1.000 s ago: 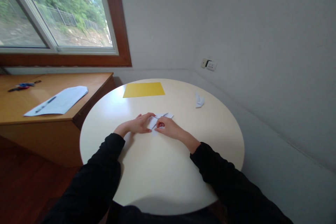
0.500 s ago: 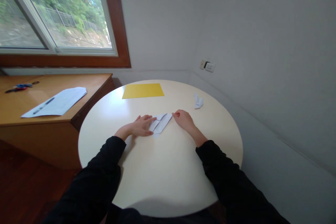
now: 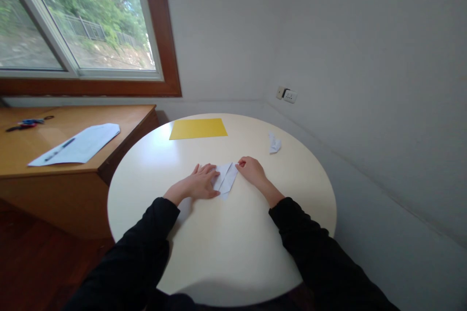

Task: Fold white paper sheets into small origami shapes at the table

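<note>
while both hands (image 3: 199, 185) press folded paper (image 3: 226, 178), flat

Left hand (image 3: 199, 186) covers left part of folded paper (image 3: 226, 179); fold detail under it hidden. Small items (image 3: 25, 123) at desk (image 3: 120, 121) far end too small to identify. White scrap (image 3: 274, 143) shape unclear. Window (image 3: 73, 19) cut by edge, outside blurred.

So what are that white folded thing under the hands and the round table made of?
The white folded piece looks like thin matte paper: it lies flat with sharp creases, the left hand pressing it and the right hand at its far corner. The round table looks like smooth cream laminate with a soft sheen, though painted wood is possible.
</note>
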Motion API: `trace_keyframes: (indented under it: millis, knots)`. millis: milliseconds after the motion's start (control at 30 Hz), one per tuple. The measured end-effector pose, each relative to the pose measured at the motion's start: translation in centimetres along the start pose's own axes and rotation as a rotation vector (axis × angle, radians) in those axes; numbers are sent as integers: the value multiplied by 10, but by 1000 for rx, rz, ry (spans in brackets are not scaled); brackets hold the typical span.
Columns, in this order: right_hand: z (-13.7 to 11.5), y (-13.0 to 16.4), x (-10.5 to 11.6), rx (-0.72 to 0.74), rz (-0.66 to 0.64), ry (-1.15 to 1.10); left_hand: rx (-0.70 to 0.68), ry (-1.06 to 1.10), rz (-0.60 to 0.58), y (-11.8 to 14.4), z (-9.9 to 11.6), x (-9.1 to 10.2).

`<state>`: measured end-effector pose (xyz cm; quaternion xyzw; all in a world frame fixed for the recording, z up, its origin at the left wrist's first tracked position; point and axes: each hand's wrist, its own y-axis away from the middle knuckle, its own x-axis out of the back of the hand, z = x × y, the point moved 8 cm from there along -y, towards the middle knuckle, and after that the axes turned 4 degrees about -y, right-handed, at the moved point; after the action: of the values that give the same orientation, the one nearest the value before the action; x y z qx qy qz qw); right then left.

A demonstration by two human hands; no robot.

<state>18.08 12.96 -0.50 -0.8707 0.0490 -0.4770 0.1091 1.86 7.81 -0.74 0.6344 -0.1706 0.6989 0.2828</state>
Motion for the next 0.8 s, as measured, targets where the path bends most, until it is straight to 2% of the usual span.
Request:
trace_keyframes:
  millis: [133, 467, 800]
  knots:
    - [-4, 1, 0, 0, 3, 4, -56, -11, 44, -4, 8, -1]
    - [-21, 7, 3, 13, -2, -44, -83, -152, 199, 4, 42, 21]
    - [-33, 10, -3, 182, -21, 68, -84, -126, 224, -2, 35, 8]
